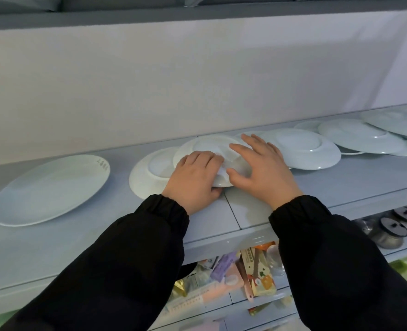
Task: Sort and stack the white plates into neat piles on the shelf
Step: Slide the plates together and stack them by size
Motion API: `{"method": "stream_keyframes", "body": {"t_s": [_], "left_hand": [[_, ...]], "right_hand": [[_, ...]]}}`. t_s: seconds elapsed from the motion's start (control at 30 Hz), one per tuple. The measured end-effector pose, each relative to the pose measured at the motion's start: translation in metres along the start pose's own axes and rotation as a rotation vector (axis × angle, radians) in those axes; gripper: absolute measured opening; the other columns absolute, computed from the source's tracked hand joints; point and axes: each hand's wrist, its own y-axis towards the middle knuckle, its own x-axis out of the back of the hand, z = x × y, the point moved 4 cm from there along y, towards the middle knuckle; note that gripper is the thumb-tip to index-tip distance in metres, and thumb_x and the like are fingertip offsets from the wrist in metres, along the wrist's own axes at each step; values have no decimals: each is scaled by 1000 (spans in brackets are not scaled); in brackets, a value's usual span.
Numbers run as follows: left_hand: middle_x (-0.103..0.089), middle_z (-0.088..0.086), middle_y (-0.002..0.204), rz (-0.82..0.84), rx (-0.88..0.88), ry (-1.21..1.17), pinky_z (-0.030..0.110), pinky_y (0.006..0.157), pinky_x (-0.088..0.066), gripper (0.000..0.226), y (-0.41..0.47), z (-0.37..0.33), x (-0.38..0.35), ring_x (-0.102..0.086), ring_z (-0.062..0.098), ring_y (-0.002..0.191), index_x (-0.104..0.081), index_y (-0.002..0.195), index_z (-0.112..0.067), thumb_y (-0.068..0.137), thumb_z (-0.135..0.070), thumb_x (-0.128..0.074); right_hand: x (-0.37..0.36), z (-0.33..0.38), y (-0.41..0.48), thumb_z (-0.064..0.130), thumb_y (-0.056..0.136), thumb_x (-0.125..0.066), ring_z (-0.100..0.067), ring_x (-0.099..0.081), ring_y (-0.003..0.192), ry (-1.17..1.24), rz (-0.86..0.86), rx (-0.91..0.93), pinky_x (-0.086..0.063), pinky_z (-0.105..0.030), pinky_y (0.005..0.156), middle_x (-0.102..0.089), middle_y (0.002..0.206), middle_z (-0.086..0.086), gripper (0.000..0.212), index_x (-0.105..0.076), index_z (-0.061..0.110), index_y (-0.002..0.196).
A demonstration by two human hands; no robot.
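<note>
- One shelf, long and pale grey, stretching left to right and bearing every plate.
- One oval platter, right way up, alone at far left, long axis slanting from near-left to far-right, well apart from both hands.
- At least four round plates in an overlapping spread at far right, upside down; exact count hard to tell.
- One upturned plate just right of the right hand.
- One held plate, upside down, straight ahead, leaning tilted on a lower plate to its left.
- Two hands: left hand curled over the held plate's near rim, thumb beneath, gripping; right hand flat, fingers spread, pressing its right side.
- Likely next: a short leftward shift to centre it over the lower plate, with the left hand nearer that pile.
</note>
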Motion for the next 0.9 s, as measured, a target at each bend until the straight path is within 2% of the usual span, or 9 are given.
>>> {"method": "stream_keyframes", "body": {"t_s": [0.13, 0.23, 0.27, 0.4, 0.5, 0.63, 0.73, 0.83, 0.9], "left_hand": [[-56, 11, 126, 1, 7, 67, 54, 99, -42, 55, 0, 5, -1, -51, 36, 119, -53, 131, -9, 77, -16, -60], [-59, 15, 118, -51, 65, 79, 54, 90, -47, 52, -2, 11, 7, -57, 39, 108, -55, 126, -5, 80, -19, -34], [-60, 15, 117, -62, 83, 77, 53, 88, -48, 52, -3, 13, 10, -57, 39, 106, -56, 125, -4, 80, -17, -33], [-58, 14, 123, -99, 139, 90, 48, 89, -47, 53, -11, 33, 28, -55, 38, 113, -54, 130, -7, 78, 5, -50], [-54, 7, 128, -129, 223, 63, 43, 84, -48, 53, -25, 64, 52, -50, 32, 117, -50, 136, -16, 86, 1, -43], [-56, 1, 123, -259, 406, -69, 37, 76, -44, 45, -51, 113, 94, -54, 28, 107, -51, 132, -29, 94, -8, -41], [-58, 3, 127, -389, 515, -174, 30, 83, -38, 38, -78, 148, 121, -55, 27, 111, -54, 133, -27, 99, -13, -41], [-61, 5, 124, -464, 563, -235, 28, 85, -37, 35, -106, 181, 138, -55, 27, 113, -54, 133, -21, 101, -18, -40], [-63, 0, 115, -519, 607, -306, 31, 84, -40, 33, -125, 197, 145, -57, 22, 105, -55, 129, -21, 101, -20, -39]], "right_hand": [[0, 2, 0, 62, 78, -47, -26, -37, 141, 37, -51, 14, -26, -47, 115, -46, 150, -7, 69, -60, 25, 134], [4, 4, -1, 60, 77, -51, -22, -37, 135, 78, -98, -6, -30, -43, 112, -42, 150, -6, 65, -61, 25, 131], [5, 5, -2, 60, 76, -52, -23, -36, 134, 97, -102, -20, -32, -43, 111, -39, 151, -5, 65, -60, 27, 131], [4, 13, -1, 62, 77, -53, -29, -34, 137, 105, -84, -29, -35, -45, 110, -25, 158, 2, 67, -49, 34, 138], [3, 25, 2, 57, 80, -56, -21, -27, 144, 186, -110, -29, -33, -42, 112, -19, 159, 2, 73, -38, 33, 146], [-19, 65, 10, 56, 79, -53, -21, -42, 134, 202, -64, 28, -38, -42, 109, -43, 146, -3, 68, -51, 24, 138], [-40, 98, 19, 55, 79, -51, -22, -56, 118, 184, -7, 92, -43, -36, 100, -59, 127, -2, 57, -66, 20, 121], [-55, 124, 31, 50, 83, -55, -19, -58, 107, 178, 64, 98, -39, -25, 89, -62, 116, 1, 43, -69, 20, 111], [-67, 137, 37, 41, 87, -63, -17, -57, 107, 183, 118, 91, -39, -25, 88, -60, 116, 3, 31, -69, 21, 109]]}}
